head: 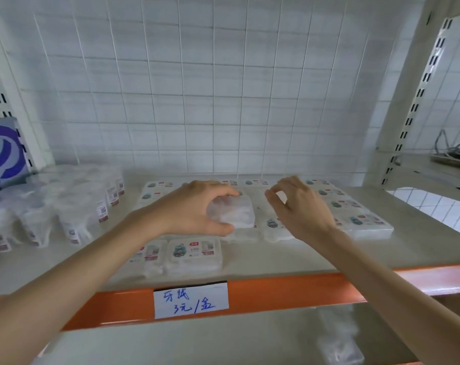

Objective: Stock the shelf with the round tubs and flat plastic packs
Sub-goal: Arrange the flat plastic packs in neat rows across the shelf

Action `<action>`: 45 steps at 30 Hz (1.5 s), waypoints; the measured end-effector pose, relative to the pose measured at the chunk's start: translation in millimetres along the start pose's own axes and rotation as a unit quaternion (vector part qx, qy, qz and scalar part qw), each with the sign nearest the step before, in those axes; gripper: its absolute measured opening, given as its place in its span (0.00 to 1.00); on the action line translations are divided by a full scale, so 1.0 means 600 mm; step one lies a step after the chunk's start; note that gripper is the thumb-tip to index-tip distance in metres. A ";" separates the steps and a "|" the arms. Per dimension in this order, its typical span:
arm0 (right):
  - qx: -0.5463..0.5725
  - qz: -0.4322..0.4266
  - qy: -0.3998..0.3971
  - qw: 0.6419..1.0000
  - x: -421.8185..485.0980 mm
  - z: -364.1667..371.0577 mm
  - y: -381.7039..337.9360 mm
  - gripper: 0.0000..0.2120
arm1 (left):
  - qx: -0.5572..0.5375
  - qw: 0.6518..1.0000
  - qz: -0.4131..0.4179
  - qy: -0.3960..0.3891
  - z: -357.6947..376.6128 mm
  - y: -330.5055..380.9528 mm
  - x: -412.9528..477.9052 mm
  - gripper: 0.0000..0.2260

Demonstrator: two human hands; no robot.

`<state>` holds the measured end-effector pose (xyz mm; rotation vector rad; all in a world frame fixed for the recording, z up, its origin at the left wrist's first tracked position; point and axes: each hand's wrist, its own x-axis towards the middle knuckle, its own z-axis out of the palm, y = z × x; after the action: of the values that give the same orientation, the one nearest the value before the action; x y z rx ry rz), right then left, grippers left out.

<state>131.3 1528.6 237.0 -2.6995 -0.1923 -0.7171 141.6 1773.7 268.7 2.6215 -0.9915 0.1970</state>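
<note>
The left hand (197, 206) is holding a flat pack (235, 213), its grip curled round it, just above the laid packs (366, 223) on the shelf (289, 256). The right hand (300, 206) is hovering beside it, loosely curled and empty. Lowering the pack level and squaring it against its neighbours is looking like the neatest way.
</note>
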 end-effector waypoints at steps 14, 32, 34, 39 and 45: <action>0.023 -0.023 -0.027 0.999 -0.013 0.001 0.005 0.09 | -0.007 1.000 -0.009 -0.009 0.006 0.034 -0.025 0.31; 0.463 0.100 -0.128 0.871 -0.106 -0.071 -0.009 0.12 | -0.088 0.991 -0.059 0.078 0.044 0.118 -0.053 0.37; 0.483 0.096 -0.105 0.864 -0.114 -0.074 -0.005 0.12 | -0.147 0.979 -0.096 0.105 0.034 0.128 -0.062 0.32; 0.518 0.021 -0.054 0.854 -0.131 -0.076 -0.004 0.14 | -0.303 0.914 -0.236 0.129 0.007 0.144 -0.078 0.19; 0.525 -0.052 -0.026 0.849 -0.150 -0.072 -0.016 0.15 | -0.396 0.862 -0.313 0.037 0.006 0.174 -0.091 0.21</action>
<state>31.9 1518.2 229.7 -1.6513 -0.5594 -0.3732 31.5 1733.0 278.8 1.9818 -0.0804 -0.2278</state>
